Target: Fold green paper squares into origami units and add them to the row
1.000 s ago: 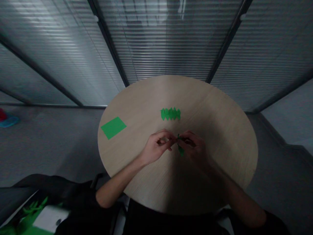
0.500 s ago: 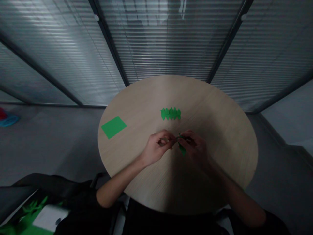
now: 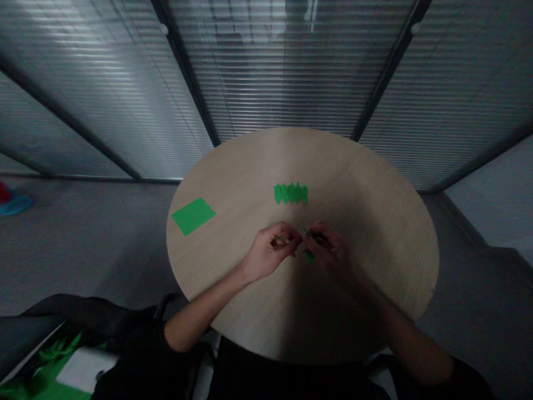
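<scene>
A small piece of folded green paper (image 3: pixel 308 247) sits between my hands above the middle of the round wooden table (image 3: pixel 353 205), mostly hidden by my fingers. My right hand (image 3: pixel 328 253) pinches it, and its lower tip pokes out below the fingers. My left hand (image 3: pixel 270 253) is closed at its edge, with the fingertips meeting it. Farther from me lies a row of joined green folded paper units (image 3: pixel 290 193). A flat green paper sheet (image 3: pixel 193 216) lies toward the table's left edge, out of reach of neither hand's contact.
Glass partitions with blinds (image 3: pixel 287 66) stand beyond the table, with grey floor on both sides. A black bag (image 3: pixel 125 339) lies at lower left beside a white sheet (image 3: pixel 85 369) and green material (image 3: pixel 54 361). A red and blue item (image 3: pixel 14 204) lies on the floor far left.
My hands have closed in around the green paper piece. Less of it shows now, and its lower tip looks shorter. The row and the flat sheet have not moved.
</scene>
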`<move>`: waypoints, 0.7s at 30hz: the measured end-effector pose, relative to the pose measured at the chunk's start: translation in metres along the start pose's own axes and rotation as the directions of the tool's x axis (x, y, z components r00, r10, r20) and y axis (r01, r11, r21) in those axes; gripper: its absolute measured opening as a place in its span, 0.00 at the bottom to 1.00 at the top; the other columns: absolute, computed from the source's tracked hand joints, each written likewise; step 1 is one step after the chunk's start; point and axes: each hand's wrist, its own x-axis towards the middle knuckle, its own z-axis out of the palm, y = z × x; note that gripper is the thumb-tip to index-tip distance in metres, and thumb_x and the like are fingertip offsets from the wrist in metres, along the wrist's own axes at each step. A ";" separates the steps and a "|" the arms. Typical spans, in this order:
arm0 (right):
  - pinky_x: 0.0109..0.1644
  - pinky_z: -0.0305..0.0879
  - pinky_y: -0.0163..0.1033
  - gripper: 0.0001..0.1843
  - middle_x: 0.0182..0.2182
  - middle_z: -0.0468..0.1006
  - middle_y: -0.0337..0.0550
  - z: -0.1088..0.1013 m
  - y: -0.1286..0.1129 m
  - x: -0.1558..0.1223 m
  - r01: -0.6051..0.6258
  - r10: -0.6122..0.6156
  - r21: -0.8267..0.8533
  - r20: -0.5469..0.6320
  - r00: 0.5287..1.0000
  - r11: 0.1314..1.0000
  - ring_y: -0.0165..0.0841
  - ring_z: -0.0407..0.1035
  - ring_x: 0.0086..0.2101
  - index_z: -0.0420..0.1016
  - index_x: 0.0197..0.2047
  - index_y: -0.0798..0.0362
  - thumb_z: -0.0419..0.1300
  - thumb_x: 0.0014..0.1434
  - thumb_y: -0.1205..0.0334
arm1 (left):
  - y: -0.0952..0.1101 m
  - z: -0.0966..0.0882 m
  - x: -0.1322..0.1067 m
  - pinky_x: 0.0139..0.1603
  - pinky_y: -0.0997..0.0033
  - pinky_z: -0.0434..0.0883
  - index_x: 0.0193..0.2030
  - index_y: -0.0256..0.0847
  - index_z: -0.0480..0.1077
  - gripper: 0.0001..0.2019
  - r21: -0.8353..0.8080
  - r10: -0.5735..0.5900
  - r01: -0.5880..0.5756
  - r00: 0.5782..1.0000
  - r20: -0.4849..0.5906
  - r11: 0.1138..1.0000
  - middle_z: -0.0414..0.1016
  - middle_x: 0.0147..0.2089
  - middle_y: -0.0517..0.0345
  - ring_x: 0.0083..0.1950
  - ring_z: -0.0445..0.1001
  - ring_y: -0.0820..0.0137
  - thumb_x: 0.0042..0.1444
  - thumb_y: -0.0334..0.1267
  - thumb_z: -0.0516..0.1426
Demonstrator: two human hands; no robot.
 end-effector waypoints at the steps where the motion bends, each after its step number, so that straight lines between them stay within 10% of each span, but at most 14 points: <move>1: 0.30 0.69 0.31 0.08 0.31 0.71 0.38 0.000 0.000 0.000 -0.006 0.006 0.005 0.007 1.000 1.000 0.27 0.69 0.28 0.74 0.34 0.51 0.64 0.62 0.56 | 0.000 0.000 0.000 0.29 0.77 0.77 0.38 0.35 0.73 0.07 -0.013 -0.005 0.005 1.000 0.002 1.000 0.75 0.33 0.56 0.28 0.76 0.75 0.61 0.38 0.61; 21: 0.31 0.69 0.33 0.07 0.30 0.72 0.38 0.002 0.000 0.003 -0.063 0.066 0.092 -0.030 0.997 0.994 0.29 0.70 0.29 0.77 0.34 0.51 0.66 0.59 0.56 | -0.001 0.000 0.001 0.26 0.80 0.75 0.38 0.36 0.71 0.08 -0.064 -0.018 0.014 0.998 -0.058 0.998 0.75 0.30 0.58 0.27 0.76 0.76 0.59 0.39 0.63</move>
